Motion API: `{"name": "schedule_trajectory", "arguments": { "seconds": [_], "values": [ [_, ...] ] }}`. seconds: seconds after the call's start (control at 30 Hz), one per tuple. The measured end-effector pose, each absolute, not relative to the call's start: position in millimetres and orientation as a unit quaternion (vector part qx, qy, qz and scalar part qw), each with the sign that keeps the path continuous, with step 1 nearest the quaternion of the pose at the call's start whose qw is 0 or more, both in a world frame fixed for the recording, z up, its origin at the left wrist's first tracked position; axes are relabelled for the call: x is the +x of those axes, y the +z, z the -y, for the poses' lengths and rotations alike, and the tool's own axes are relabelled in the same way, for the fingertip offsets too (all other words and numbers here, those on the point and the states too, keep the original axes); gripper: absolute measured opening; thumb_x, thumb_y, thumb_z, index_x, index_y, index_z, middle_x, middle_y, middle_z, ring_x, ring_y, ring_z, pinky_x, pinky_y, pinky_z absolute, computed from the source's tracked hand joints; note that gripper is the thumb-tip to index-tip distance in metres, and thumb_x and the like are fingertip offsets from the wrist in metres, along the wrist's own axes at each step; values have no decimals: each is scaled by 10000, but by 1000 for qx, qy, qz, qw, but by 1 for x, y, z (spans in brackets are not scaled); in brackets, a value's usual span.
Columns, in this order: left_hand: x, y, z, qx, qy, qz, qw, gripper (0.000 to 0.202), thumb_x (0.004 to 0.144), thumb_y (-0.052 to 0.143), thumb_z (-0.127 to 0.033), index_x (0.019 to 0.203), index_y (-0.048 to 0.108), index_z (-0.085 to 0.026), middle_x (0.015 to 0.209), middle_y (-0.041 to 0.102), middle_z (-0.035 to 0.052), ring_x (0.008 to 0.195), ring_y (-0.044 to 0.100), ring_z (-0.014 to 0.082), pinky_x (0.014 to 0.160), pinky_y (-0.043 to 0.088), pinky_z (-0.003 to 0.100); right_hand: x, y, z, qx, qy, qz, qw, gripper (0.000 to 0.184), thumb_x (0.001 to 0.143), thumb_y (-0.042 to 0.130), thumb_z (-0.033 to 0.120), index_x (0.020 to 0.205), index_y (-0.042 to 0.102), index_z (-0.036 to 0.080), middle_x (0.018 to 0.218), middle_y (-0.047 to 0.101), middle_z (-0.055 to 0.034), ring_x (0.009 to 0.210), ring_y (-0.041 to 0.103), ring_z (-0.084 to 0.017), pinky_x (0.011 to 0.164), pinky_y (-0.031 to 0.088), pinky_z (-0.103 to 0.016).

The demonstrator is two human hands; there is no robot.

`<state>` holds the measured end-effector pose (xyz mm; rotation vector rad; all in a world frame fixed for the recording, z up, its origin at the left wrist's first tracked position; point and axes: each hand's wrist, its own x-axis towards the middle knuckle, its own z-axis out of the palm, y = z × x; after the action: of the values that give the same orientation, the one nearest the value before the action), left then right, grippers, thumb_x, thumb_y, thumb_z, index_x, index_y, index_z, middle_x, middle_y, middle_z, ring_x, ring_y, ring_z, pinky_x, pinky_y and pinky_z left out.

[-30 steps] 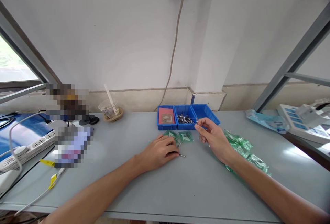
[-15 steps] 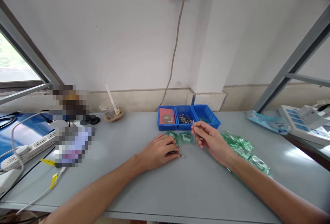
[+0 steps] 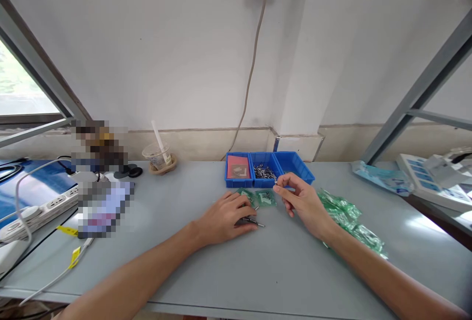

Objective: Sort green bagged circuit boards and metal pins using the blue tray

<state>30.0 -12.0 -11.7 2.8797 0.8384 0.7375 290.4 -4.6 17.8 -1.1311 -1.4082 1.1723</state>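
Observation:
My left hand (image 3: 227, 217) lies on the grey table with its fingers curled over several thin metal pins (image 3: 260, 223), whose ends stick out past the fingertips. My right hand (image 3: 295, 194) is raised just in front of the blue bins, thumb and forefinger pinched on a small metal pin (image 3: 276, 181). Close behind it, the middle blue bin (image 3: 264, 182) holds a heap of metal pins (image 3: 262, 171). Between my hands lie small green plastic bags (image 3: 266, 197); one is partly hidden by my left hand.
Left of the middle bin, a blue bin (image 3: 239, 183) holds a red card. A third bin (image 3: 295, 165) stands at the right. Green bags (image 3: 341, 212) are piled beside my right forearm. A cup with a straw (image 3: 157, 155) and a power strip (image 3: 47, 209) are further left.
The view has shifted slightly. My right hand stays pinched by the middle bin, its fingers slightly shifted. My left hand keeps its place, and more of the pins under it shows.

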Motion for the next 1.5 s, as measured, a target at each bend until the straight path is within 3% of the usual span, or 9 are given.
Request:
{"name": "schedule_trajectory", "arguments": {
  "seconds": [0.23, 0.7, 0.9, 1.17, 1.23, 1.37, 1.5],
  "values": [
    [29, -7, 13, 939, 218, -265, -28, 307, 1030, 583, -488, 1124, 644, -202, 1058, 680, 71, 952, 619, 222, 865, 411, 364, 292, 17, 2, -435, 559, 521, 476, 352, 869, 767, 575, 1017, 690, 265, 981, 608, -12, 588, 432, -89, 438, 362, -217],
    [28, -8, 10, 938, 196, -261, -115, 277, 977, 583, -465, 958, 638, -194, 870, 641, 49, 767, 572, 199, 724, 358, 360, 290, 13, 1, -440, 561, 532, 457, 333, 930, 710, 551, 997, 689, 225, 841, 542, 11, 575, 412, -81, 462, 342, -209],
    [28, -12, 9, 932, 224, -253, -129, 254, 967, 596, -426, 867, 605, -192, 784, 626, 22, 680, 570, 177, 635, 344, 342, 287, 8, 1, -473, 446, 613, 448, 328, 950, 662, 567, 991, 639, 242, 762, 505, 30, 553, 441, -113, 463, 404, -249],
    [29, -11, 8, 937, 205, -247, -137, 303, 1065, 521, -401, 862, 580, -183, 826, 639, 32, 707, 597, 179, 639, 371, 326, 283, 4, 5, -466, 313, 687, 461, 176, 954, 696, 416, 959, 632, 251, 864, 565, -16, 775, 523, -178, 592, 455, -276],
    [29, -11, 9, 940, 196, -248, -127, 309, 1067, 518, -427, 886, 583, -185, 845, 641, 34, 725, 607, 183, 646, 385, 325, 282, 7, 6, -459, 347, 680, 454, 205, 940, 715, 434, 956, 633, 247, 832, 544, -8, 739, 505, -170, 565, 444, -270],
    [30, -13, 12, 944, 170, -264, -96, 322, 1069, 503, -478, 947, 579, -190, 888, 652, 36, 744, 626, 187, 626, 392, 317, 280, 10, 6, -416, 545, 592, 424, 296, 951, 695, 515, 984, 640, 226, 824, 507, 6, 635, 416, -122, 490, 385, -229],
    [30, -13, 13, 945, 145, -287, -67, 305, 1071, 497, -488, 1025, 575, -196, 946, 672, 43, 769, 653, 199, 632, 418, 313, 280, 9, 3, -352, 686, 488, 410, 302, 953, 714, 501, 982, 665, 204, 848, 489, 11, 607, 353, -82, 471, 318, -189]
  ]
}}
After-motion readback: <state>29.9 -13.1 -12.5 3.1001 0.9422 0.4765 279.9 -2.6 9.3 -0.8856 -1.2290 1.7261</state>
